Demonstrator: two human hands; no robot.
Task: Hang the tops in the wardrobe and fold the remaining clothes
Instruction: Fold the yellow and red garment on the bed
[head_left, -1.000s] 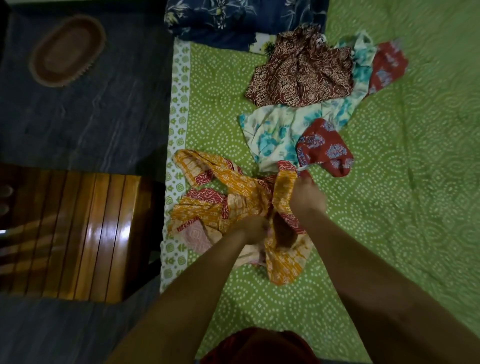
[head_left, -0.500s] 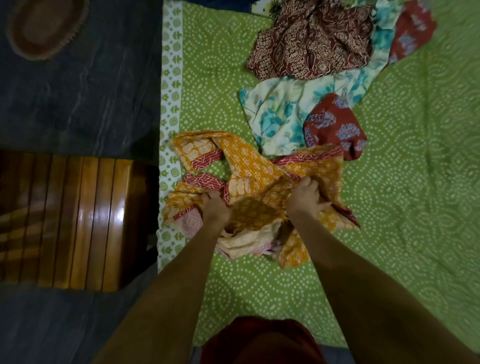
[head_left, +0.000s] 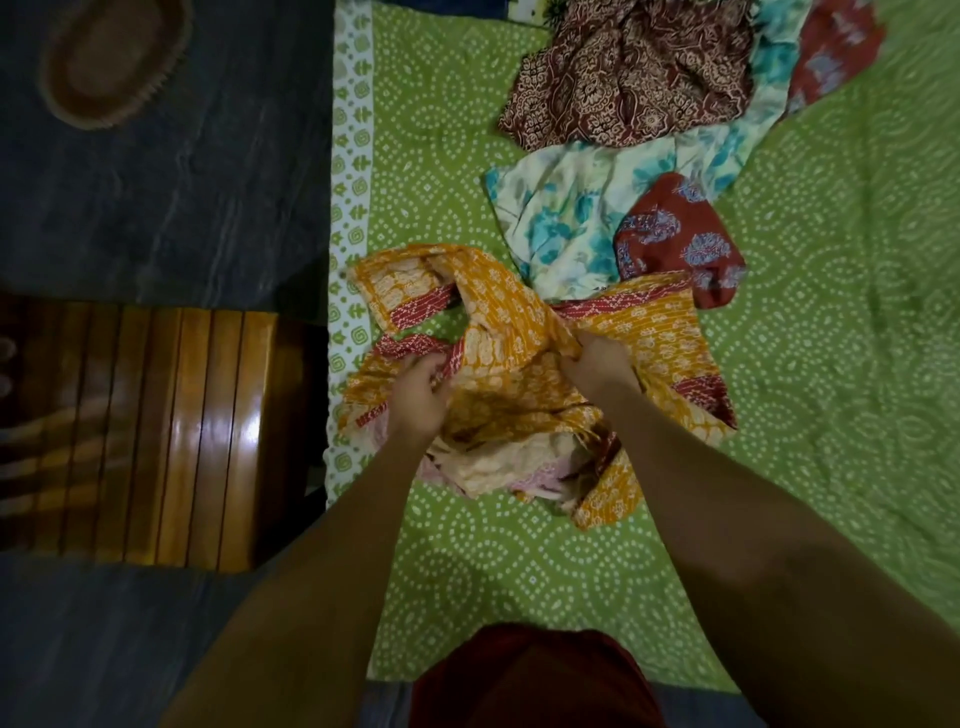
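An orange printed garment with red borders (head_left: 514, 358) lies crumpled on the green bedsheet (head_left: 810, 395) near the bed's left edge. My left hand (head_left: 418, 397) grips its left part by a red band. My right hand (head_left: 597, 364) clutches a bunch of the cloth near its middle. Behind it lie a white top with teal flowers (head_left: 566, 218), a dark red piece with blue motifs (head_left: 675, 244) resting on that top, and a maroon patterned garment (head_left: 628, 73) further back. The wardrobe is out of view.
A glossy wooden slatted piece (head_left: 171, 436) stands beside the bed on the left. An oval woven mat (head_left: 111, 60) lies on the dark floor (head_left: 171, 192) at the far left. The bed's patterned white border (head_left: 353, 171) marks its left edge.
My hands have moved apart, spreading the orange garment wider to the right. The camera has tilted down, so the pile of clothes sits higher in view.
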